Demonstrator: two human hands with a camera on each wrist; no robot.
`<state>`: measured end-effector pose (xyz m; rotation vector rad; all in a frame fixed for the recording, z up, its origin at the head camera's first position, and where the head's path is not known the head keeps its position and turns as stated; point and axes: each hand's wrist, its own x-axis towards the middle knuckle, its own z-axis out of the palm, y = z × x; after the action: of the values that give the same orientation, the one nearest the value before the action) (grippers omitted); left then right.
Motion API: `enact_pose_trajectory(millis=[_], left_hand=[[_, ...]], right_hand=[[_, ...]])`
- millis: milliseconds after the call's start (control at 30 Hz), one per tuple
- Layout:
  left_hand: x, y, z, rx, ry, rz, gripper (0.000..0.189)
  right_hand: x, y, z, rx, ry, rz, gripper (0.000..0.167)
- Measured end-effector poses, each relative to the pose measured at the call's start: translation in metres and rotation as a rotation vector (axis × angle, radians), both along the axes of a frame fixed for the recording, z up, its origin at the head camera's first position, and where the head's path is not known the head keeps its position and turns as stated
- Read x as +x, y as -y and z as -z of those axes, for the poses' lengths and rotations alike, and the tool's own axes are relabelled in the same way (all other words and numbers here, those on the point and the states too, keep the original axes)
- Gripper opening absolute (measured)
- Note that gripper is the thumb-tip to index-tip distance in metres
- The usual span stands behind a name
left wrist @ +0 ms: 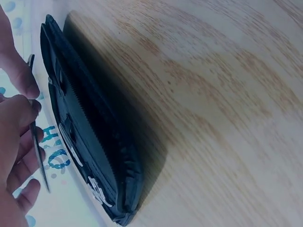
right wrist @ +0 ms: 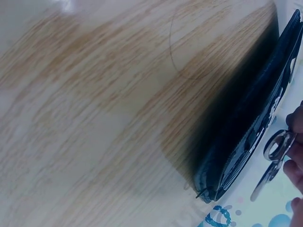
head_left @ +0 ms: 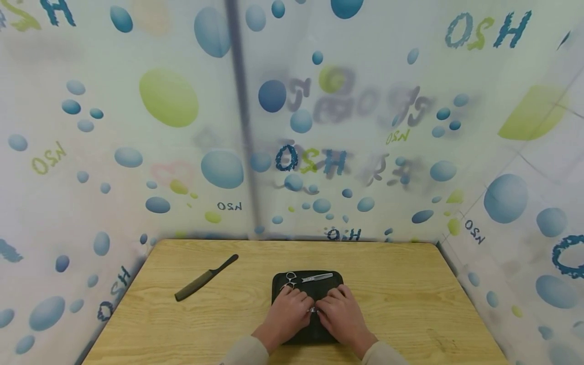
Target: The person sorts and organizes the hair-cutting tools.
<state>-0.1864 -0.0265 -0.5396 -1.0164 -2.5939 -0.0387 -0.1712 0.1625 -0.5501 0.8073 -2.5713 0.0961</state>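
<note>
Both hands meet over a black zippered case [head_left: 315,334] and hold a pair of silver scissors [right wrist: 266,179] just above it. My left hand [head_left: 292,312] pinches the scissors between thumb and fingers; in the left wrist view they appear edge-on as a thin dark strip. From the other side my right hand [head_left: 341,312] grips them near the finger rings, partly hiding them. A second pair of scissors, with toothed thinning blades [head_left: 318,277], lies at the top of the case, its ring handles [head_left: 291,279] to the left.
A dark comb with a handle [head_left: 193,285] lies slantwise on the wooden table [head_left: 401,289], left of the case. Behind and beside the table hang white curtains [head_left: 292,213] printed with blue and green dots.
</note>
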Motion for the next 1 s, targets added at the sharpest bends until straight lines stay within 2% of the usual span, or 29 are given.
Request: enact_pose_trajectory(millis=[100,267,400,600,800,1000], left_hand=[[0.0,0.002,-0.002,0.038,-0.002,0.001,0.01],[-0.003,0.013,-0.006,0.128,-0.05,-0.007,0.013],[-0.008,0.03,-0.007,0.131,-0.042,-0.051,0.015],[-0.012,0.054,-0.002,0.058,0.109,-0.155,0.026],[-0.009,0.066,0.005,-0.006,0.28,-0.246,0.044],[-0.006,0.071,0.011,-0.011,0.347,-0.319,0.051]], right_hand=[[-0.001,-0.001,0.001,0.011,0.007,0.013,0.013],[-0.004,-0.008,0.003,0.007,0.043,0.073,0.013],[-0.005,-0.016,0.002,-0.012,0.024,0.11,0.012],[-0.008,-0.029,0.004,-0.028,0.006,0.155,0.01],[-0.011,-0.039,0.005,-0.047,0.002,0.186,0.009],[-0.012,-0.045,0.008,-0.043,0.007,0.207,0.01]])
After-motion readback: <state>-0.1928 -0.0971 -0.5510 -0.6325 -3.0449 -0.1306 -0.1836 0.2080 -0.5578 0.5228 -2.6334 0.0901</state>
